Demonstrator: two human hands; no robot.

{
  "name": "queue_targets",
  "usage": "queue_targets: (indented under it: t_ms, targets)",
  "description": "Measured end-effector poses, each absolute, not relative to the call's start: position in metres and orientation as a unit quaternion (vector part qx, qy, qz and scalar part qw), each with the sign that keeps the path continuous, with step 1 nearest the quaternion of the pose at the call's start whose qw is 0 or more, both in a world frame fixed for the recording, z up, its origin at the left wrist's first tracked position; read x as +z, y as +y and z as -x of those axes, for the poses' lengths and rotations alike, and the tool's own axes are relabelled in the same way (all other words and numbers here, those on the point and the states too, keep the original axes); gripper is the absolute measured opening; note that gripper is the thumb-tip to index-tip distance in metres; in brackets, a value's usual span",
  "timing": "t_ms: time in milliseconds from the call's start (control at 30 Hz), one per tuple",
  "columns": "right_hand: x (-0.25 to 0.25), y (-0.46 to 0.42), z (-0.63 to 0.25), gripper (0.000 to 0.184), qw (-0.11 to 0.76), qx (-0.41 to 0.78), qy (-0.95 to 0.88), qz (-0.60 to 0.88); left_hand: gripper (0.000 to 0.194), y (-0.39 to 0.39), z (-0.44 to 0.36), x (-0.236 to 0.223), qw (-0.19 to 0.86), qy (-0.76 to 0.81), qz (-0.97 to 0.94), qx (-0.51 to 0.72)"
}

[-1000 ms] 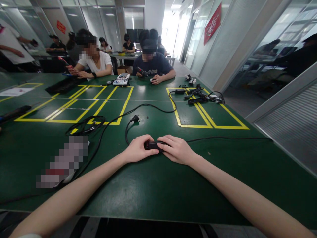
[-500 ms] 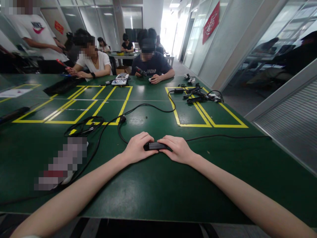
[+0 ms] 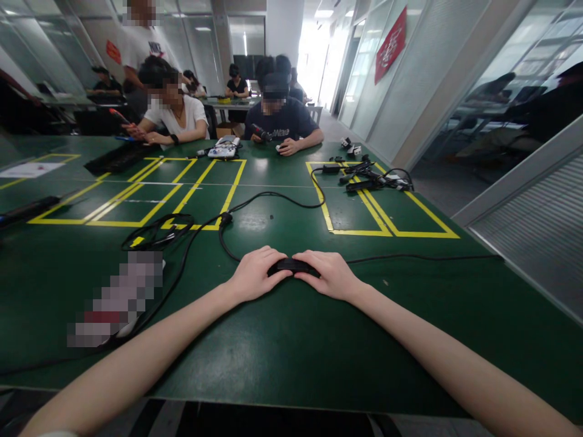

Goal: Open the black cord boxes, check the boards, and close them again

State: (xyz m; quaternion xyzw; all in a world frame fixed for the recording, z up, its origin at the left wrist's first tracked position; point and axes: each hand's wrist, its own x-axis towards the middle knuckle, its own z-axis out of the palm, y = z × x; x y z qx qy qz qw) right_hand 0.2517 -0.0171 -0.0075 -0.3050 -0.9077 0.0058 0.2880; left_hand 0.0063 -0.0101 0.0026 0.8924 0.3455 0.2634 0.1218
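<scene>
A black power adapter [image 3: 291,265] lies between my hands, low over the green table or resting on it; I cannot tell which. My left hand [image 3: 259,272] grips its left end, with the thumb on the near side and the fingers on the far side. Around the right end, my right hand [image 3: 328,274] is closed in the same way. A black cord [image 3: 229,246] runs from behind my left hand up to a dark plug [image 3: 225,218]. On the other side, a thin black cable [image 3: 423,257] stretches from near my right hand to the table's right edge.
Left of my hands lie a coiled black cable [image 3: 157,230] and a blurred-out long object [image 3: 121,300]. Beyond, a tangle of black adapters and cables [image 3: 364,176] sits by yellow tape outlines [image 3: 364,232]. Two people sit across the table [image 3: 255,358]; another stands behind.
The adapter has turned in my hands, so its broad upper face shows less. The standing person in the background has moved right. My view has shifted slightly.
</scene>
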Motion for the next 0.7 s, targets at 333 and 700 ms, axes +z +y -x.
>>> queue_targets:
  t_ms: [333, 700]
  targets:
    - [-0.007, -0.016, -0.259, 0.042, 0.225, 0.022, -0.922, 0.315, 0.034, -0.010, -0.005, 0.002, 0.109, 0.324, -0.886, 0.313]
    - [0.014, 0.031, -0.332, 0.054, 0.615, 0.323, -0.532, 0.485, 0.027, -0.011, -0.004, -0.002, 0.077, 0.290, -0.908, 0.292]
